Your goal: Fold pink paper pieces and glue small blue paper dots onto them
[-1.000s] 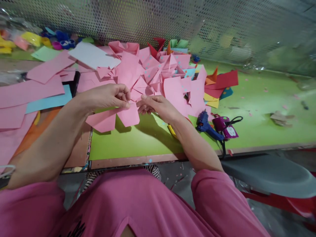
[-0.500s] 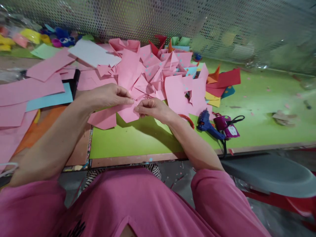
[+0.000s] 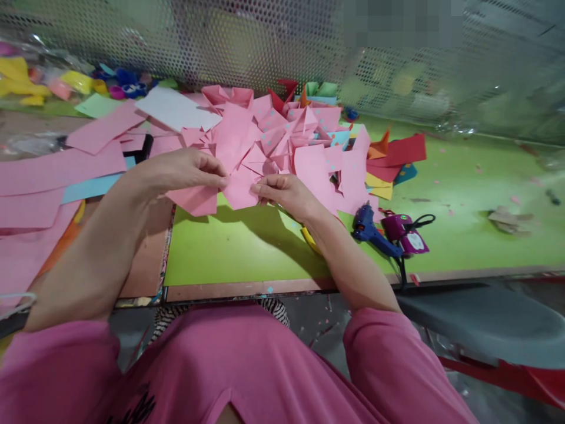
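A small piece of pink paper (image 3: 241,189) is held just above the table's near part, between my two hands. My left hand (image 3: 194,171) pinches its left edge between thumb and fingers. On the opposite edge, my right hand (image 3: 285,193) grips it with the fingertips. Another folded pink sheet (image 3: 196,200) lies under and beside my left hand. Behind both hands spreads a heap of cut and folded pink paper (image 3: 233,132), some of it dotted. A yellow curved handle (image 3: 311,240) shows partly behind my right forearm.
To the right lie a blue glue gun (image 3: 373,231) and a purple device (image 3: 405,232) with a black cord. Red card (image 3: 406,150) is farther back. Long pink strips (image 3: 57,171) cover the left side. A perforated metal panel (image 3: 247,41) stands along the back; a grey stool (image 3: 485,321) is at right.
My hands have drawn slightly apart, with the small pink paper still between them and opened flatter. The view has shifted a little, and a yellow handle now shows near my right forearm.
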Available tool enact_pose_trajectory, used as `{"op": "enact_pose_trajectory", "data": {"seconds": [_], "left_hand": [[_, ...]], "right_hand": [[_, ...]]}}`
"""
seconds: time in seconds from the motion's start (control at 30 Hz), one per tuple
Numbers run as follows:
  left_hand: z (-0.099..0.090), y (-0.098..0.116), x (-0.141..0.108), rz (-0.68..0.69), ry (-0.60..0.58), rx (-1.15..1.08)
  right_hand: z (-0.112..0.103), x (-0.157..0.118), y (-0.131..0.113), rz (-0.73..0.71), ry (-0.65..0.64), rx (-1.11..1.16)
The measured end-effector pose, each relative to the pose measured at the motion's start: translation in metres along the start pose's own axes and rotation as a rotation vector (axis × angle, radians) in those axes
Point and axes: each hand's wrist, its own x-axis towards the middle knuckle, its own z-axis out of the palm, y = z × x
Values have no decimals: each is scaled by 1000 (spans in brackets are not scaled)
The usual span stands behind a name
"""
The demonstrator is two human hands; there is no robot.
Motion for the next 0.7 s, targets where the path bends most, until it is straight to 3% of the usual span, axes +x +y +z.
{"op": "enact_pose_trajectory", "data": {"seconds": [0.3,0.5,0.7], "left_hand": [[8,28,-21,3,118,116],[10,19,-37,-7,232,95],[12,20,-44,10,258,87]], "right_hand": [[11,-6,-12,-343,196,-216],[13,-8,-13,-355,229,-201],[13,-6,-10,-424,210,-329]]}}
